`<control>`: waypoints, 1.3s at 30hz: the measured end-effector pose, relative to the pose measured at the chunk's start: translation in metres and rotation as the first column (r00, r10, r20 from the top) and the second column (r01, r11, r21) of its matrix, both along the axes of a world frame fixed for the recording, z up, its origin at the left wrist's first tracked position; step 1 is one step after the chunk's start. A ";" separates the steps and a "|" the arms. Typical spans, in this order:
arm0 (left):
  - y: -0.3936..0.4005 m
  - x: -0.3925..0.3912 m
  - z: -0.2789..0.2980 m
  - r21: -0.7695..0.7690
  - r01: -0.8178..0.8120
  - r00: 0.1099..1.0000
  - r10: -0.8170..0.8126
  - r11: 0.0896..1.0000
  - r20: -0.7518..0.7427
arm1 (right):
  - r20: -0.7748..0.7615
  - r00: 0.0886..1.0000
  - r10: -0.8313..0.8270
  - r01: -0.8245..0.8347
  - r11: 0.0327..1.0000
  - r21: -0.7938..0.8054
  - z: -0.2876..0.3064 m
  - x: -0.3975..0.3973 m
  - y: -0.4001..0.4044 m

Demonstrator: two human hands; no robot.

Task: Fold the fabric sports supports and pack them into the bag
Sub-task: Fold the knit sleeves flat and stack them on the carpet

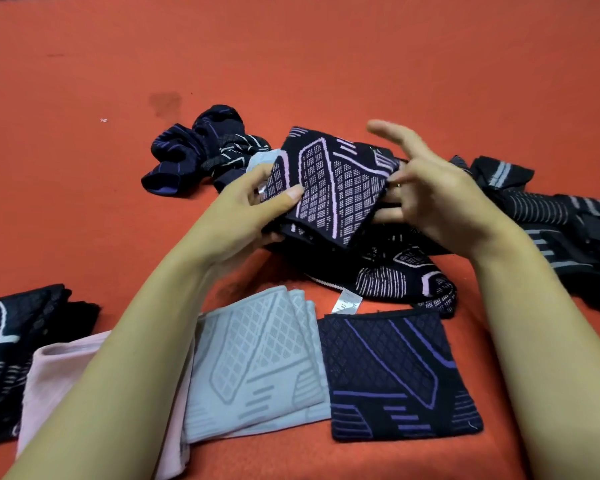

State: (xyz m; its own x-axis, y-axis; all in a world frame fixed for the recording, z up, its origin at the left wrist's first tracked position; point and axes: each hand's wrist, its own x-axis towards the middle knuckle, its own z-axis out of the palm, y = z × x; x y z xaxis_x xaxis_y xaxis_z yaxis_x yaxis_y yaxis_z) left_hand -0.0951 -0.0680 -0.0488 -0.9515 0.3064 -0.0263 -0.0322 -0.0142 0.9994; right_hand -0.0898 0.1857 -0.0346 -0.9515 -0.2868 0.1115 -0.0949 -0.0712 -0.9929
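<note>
Held support: a folded black-and-pink support [329, 188] is lifted above the red cloth surface [291, 57], between both hands.
Left hand: the left hand [257, 206] grips the held support's left edge, thumb on top, fingers curled beneath.
Right hand: the right hand [426, 188] meets the held support's right edge; its lower fingers curl in at the fabric, while the forefinger and thumb stretch out apart above it. Whether it truly pinches the fabric, I cannot tell.
Beneath the held support: an unfolded black-and-pink support [402, 275] lies crumpled, with a white label showing.
Nearer than the held support: a folded grey support [260, 365] lies beside a folded black-and-purple support [399, 375], their edges touching.
Near-left of the held support: a pale pink support [59, 375], and past it a black-and-white folded stack [11, 348].
Beyond-left of the held support: a crumpled navy heap [201, 150].
Right of the held support: a black-and-grey heap [555, 216].
</note>
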 end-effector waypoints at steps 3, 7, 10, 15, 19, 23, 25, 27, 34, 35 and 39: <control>-0.001 0.000 -0.001 0.024 -0.008 0.999 0.009 1.000 -0.052 | 0.086 0.994 -0.072 0.069 0.997 0.038 0.004 0.001 0.000; 0.003 0.000 -0.004 0.009 0.020 0.998 -0.019 1.000 -0.059 | 0.071 0.984 -0.162 0.135 0.947 0.293 -0.004 0.003 -0.013; 0.004 -0.002 -0.007 0.023 -0.014 0.999 0.015 1.000 -0.046 | -0.024 0.986 -0.164 0.160 0.908 0.387 -0.005 0.004 -0.023; 0.005 -0.007 -0.009 0.057 -0.093 0.996 0.094 0.994 -0.009 | -0.164 0.969 -0.184 0.234 0.896 0.378 -0.013 0.002 -0.029; 0.007 -0.005 -0.008 0.079 -0.036 0.999 0.038 0.996 -0.028 | -0.241 0.928 -0.285 0.358 0.862 0.359 -0.017 -0.002 -0.033; 0.005 -0.005 -0.009 0.065 -0.021 0.998 0.025 0.998 -0.063 | -0.352 0.881 -0.316 0.443 0.812 0.380 -0.023 -0.007 -0.033; 0.003 -0.005 -0.009 0.019 -0.021 0.994 0.023 1.000 -0.109 | -0.386 0.862 -0.329 0.475 0.789 0.389 -0.025 -0.008 -0.031; 0.003 -0.005 -0.009 -0.054 -0.074 0.985 0.065 0.996 -0.158 | -0.440 0.829 -0.346 0.526 0.749 0.402 -0.026 -0.011 -0.029; 0.006 -0.008 -0.013 -0.186 -0.258 0.951 0.216 0.948 -0.221 | -0.479 0.765 -0.430 0.626 0.669 0.400 -0.026 -0.008 -0.035; 0.005 -0.008 -0.013 -0.176 -0.257 0.955 0.222 0.950 -0.196 | -0.442 0.789 -0.427 0.601 0.685 0.412 -0.024 -0.006 -0.035; 0.007 -0.007 -0.012 -0.089 -0.212 0.969 0.197 0.973 -0.146 | -0.199 0.892 -0.405 0.451 0.780 0.434 -0.026 -0.010 -0.035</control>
